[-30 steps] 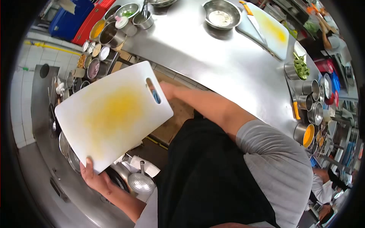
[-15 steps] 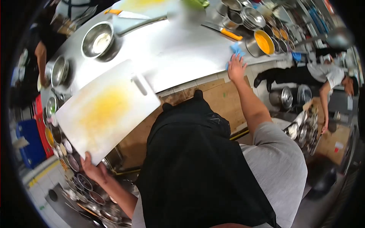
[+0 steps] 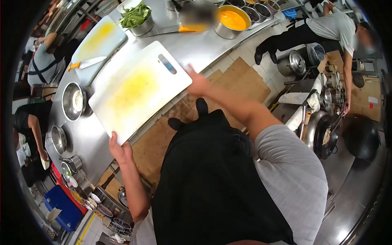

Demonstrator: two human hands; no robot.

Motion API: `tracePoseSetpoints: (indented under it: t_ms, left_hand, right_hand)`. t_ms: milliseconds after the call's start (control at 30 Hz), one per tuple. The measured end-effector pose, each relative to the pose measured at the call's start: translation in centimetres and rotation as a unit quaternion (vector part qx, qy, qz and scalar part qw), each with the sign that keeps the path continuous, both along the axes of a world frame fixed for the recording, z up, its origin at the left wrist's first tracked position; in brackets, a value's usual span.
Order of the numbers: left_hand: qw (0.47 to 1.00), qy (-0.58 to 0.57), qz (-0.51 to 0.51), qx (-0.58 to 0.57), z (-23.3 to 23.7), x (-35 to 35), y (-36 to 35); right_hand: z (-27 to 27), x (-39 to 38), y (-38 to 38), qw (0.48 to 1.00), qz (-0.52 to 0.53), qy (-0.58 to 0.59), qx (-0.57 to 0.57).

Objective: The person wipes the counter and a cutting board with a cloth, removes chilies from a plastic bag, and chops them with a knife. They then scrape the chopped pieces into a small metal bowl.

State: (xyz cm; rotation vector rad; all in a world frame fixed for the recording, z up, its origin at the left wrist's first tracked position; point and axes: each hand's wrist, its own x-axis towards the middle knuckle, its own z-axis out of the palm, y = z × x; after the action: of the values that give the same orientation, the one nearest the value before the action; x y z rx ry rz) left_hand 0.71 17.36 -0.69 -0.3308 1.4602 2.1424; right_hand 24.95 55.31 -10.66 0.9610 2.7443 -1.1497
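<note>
My left hand [image 3: 121,152] grips the lower left corner of a white cutting board [image 3: 118,116], thumb on its face. The board has a yellow stain in the middle and a slot handle [image 3: 167,64] at its upper right. It is tilted above the steel worktable. My right hand [image 3: 198,83] is by the board's right corner, smeared by motion. Whether it touches the board, or holds anything, I cannot make out.
On the steel table [image 3: 83,143] are a bowl with white contents [image 3: 73,102], a second cutting board [image 3: 83,45] with a knife [image 3: 87,63], a pot of greens [image 3: 143,27] and a pot of orange liquid [image 3: 232,22]. A co-worker [image 3: 326,30] reaches toward a wok [image 3: 322,134] at right.
The view has shifted. My right hand has left the blue cloth on the table and come over to the board's right corner. My left hand still holds the board.
</note>
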Motion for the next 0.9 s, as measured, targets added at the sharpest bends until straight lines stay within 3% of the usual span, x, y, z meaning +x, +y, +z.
tracePoseSetpoints:
  t_ms: [33,67,100,133,167,200,233,267,300,333,367,400,467,500,567,633,700,767,833,867,900]
  left_hand:
    - [1.000,-0.001,-0.003,-0.001,-1.3,0.3,0.5]
    - [1.000,-0.009,-0.009,0.003,-2.4,0.6,0.9]
    - [1.000,-0.015,-0.013,0.008,-3.4,0.9,1.3]
    - [1.000,-0.027,-0.015,-0.005,-4.2,1.3,1.9]
    - [1.000,-0.025,-0.012,-0.005,-5.0,1.6,2.3]
    - [0.999,-0.032,-0.014,-0.040,-5.8,1.9,2.7]
    - [0.996,-0.039,-0.017,-0.074,-6.7,2.2,3.0]
    - [0.994,-0.020,-0.058,-0.096,-8.0,2.0,3.0]
    - [0.994,-0.018,-0.052,-0.095,-8.3,1.5,3.6]
    - [0.974,-0.020,-0.099,-0.203,-8.5,1.2,3.9]
    - [0.939,-0.026,-0.145,-0.309,-8.8,1.0,4.0]
    - [0.939,-0.029,-0.140,-0.313,-9.2,0.3,4.2]
    - [0.788,0.084,-0.261,-0.551,-9.9,-2.0,4.5]
    - [0.679,0.132,-0.311,-0.652,-9.8,-2.7,4.4]
    - [0.555,0.404,-0.154,-0.711,-4.6,1.1,7.6]
    - [0.664,0.387,-0.128,-0.627,-6.4,-0.8,9.0]
    - [0.673,0.419,-0.129,-0.596,-9.4,-1.2,10.9]
    - [0.597,0.331,-0.181,-0.708,-11.2,1.4,14.2]
    - [0.580,0.329,-0.190,-0.721,-9.8,4.3,15.4]
    - [0.582,0.322,-0.182,-0.724,-9.9,4.8,15.6]
    - [0.585,0.334,-0.176,-0.718,-10.4,5.3,15.6]
  right_hand:
    - [-2.8,3.2,5.2,0.963,0.121,-0.042,0.236]
    - [-2.8,7.5,8.9,0.948,0.111,-0.025,0.297]
    - [-2.7,11.4,12.5,0.944,0.069,-0.081,0.313]
    - [-5.1,15.4,16.2,0.935,0.009,0.025,0.354]
    - [-4.2,18.6,19.1,0.954,-0.069,0.037,0.290]
    - [-2.3,19.1,20.9,0.914,-0.376,-0.122,0.090]
    - [-4.5,22.4,23.7,0.871,-0.463,-0.083,0.142]
    - [-10.6,25.5,27.0,0.818,-0.503,0.054,0.274]
    - [-10.2,24.3,28.3,0.820,-0.499,0.058,0.274]
    - [-9.4,22.8,28.2,0.813,-0.550,0.187,0.023]
    - [-8.3,21.0,27.5,0.739,-0.560,0.295,-0.231]
    - [-5.8,15.6,25.0,0.652,-0.611,0.335,-0.300]
    - [-7.6,7.2,19.9,0.718,-0.530,0.319,-0.319]
    - [-10.5,2.7,16.4,0.734,-0.598,0.201,-0.251]
    - [-8.5,1.5,8.9,0.826,-0.464,0.104,-0.302]
    - [-1.4,3.5,5.4,0.711,-0.472,0.211,-0.477]
    - [-0.1,5.8,5.6,0.706,-0.465,0.234,-0.479]
    - [4.9,6.3,5.8,0.715,-0.437,0.298,-0.458]
    - [6.7,4.6,6.6,0.824,-0.365,0.338,-0.271]
    - [6.7,3.6,7.3,0.828,-0.355,0.337,-0.274]
    - [6.5,2.3,8.2,0.903,-0.241,0.331,-0.128]
